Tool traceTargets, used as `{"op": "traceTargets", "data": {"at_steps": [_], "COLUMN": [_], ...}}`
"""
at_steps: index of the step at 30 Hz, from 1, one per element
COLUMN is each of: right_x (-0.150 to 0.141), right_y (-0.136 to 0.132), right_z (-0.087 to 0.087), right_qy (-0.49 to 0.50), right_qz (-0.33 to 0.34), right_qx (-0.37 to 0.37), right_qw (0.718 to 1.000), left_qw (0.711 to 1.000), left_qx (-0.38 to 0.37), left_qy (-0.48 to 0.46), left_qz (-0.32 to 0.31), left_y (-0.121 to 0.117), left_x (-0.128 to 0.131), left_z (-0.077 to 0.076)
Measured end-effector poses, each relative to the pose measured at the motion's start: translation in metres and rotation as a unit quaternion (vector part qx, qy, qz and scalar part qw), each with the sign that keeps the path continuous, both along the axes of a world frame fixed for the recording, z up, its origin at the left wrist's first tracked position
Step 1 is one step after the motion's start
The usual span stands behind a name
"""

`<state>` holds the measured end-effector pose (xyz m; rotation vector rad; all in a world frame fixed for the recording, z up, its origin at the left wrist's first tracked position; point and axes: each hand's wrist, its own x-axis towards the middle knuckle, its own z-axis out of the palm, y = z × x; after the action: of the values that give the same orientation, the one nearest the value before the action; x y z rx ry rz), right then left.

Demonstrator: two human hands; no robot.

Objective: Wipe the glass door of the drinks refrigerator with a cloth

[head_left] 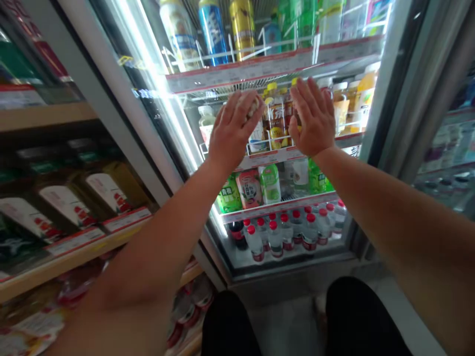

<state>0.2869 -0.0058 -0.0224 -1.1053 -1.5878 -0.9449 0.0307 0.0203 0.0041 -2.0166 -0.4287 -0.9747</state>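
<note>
My left hand point(232, 128) is raised before the middle shelf of a lit drinks fridge, its fingers bent around a small pale, lumpy thing point(253, 107) that I cannot make out. To its right, my right hand point(315, 121) is held up with the fingers stretched out and nothing in it. Between the hands stand yellow-capped tea bottles point(275, 116). A clear bottle with a white cap point(206, 123) is left of my left hand, and orange drink bottles point(365, 94) stand beyond my right. Whether either hand touches the fridge front cannot be told.
Cans point(213, 34) line the shelf above. Green and pink cartons point(249, 189) stand on the shelf below, and red-capped water bottles point(275, 240) at the bottom. At left, a wooden shelf point(74, 242) bears large dark-capped bottles point(106, 185). My knees point(230, 326) are below.
</note>
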Motion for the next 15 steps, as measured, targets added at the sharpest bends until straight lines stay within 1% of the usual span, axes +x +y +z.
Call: {"op": "traceTargets", "data": {"at_steps": [2, 4, 5, 6, 7, 8, 10, 11, 12, 13, 14, 15], "right_x": [-0.001, -0.001, 0.0, 0.0, 0.0, 0.001, 0.002, 0.003, 0.003, 0.003, 0.003, 0.003], "right_y": [-0.001, 0.0, 0.001, 0.002, 0.003, 0.004, 0.006, 0.007, 0.008, 0.008, 0.008, 0.008], "right_z": [0.0, 0.0, 0.0, -0.001, -0.001, -0.001, -0.002, -0.002, -0.002, -0.002, -0.002, -0.002], "right_qy": [0.006, 0.001, -0.003, -0.006, -0.007, -0.006, 0.0, 0.002, 0.003, 0.005, 0.005, 0.004], "right_qz": [-0.009, -0.018, -0.021, -0.021, -0.018, -0.013, 0.001, 0.011, 0.02, 0.027, 0.03, 0.028], "right_qx": [0.001, 0.008, 0.013, 0.019, 0.023, 0.027, 0.029, 0.031, 0.032, 0.036, 0.039, 0.043], "right_qw": [1.0, 1.0, 1.0, 1.0, 1.0, 1.0, 1.0, 0.999, 0.999, 0.999, 0.999, 0.999], "left_qw": [0.999, 0.992, 0.985, 0.98, 0.979, 0.983, 0.994, 0.998, 0.999, 0.999, 0.999, 0.998], "left_qx": [0.02, 0.05, 0.062, 0.069, 0.071, 0.068, 0.051, 0.042, 0.036, 0.034, 0.038, 0.048], "left_qy": [0.031, 0.117, 0.159, 0.186, 0.189, 0.17, 0.092, 0.055, 0.026, 0.011, 0.011, 0.029], "left_qz": [-0.005, -0.012, -0.014, -0.016, -0.016, -0.012, 0.001, 0.004, 0.006, 0.006, 0.003, -0.002], "left_y": [-0.003, -0.008, -0.01, -0.01, -0.01, -0.009, -0.004, -0.001, 0.0, 0.001, 0.001, -0.001], "left_x": [0.002, 0.003, 0.003, 0.003, 0.002, 0.001, -0.001, -0.001, -0.001, 0.0, 0.001, 0.002], "left_z": [-0.021, -0.042, -0.047, -0.048, -0.043, -0.035, -0.014, -0.007, -0.003, -0.005, -0.011, -0.02]}}
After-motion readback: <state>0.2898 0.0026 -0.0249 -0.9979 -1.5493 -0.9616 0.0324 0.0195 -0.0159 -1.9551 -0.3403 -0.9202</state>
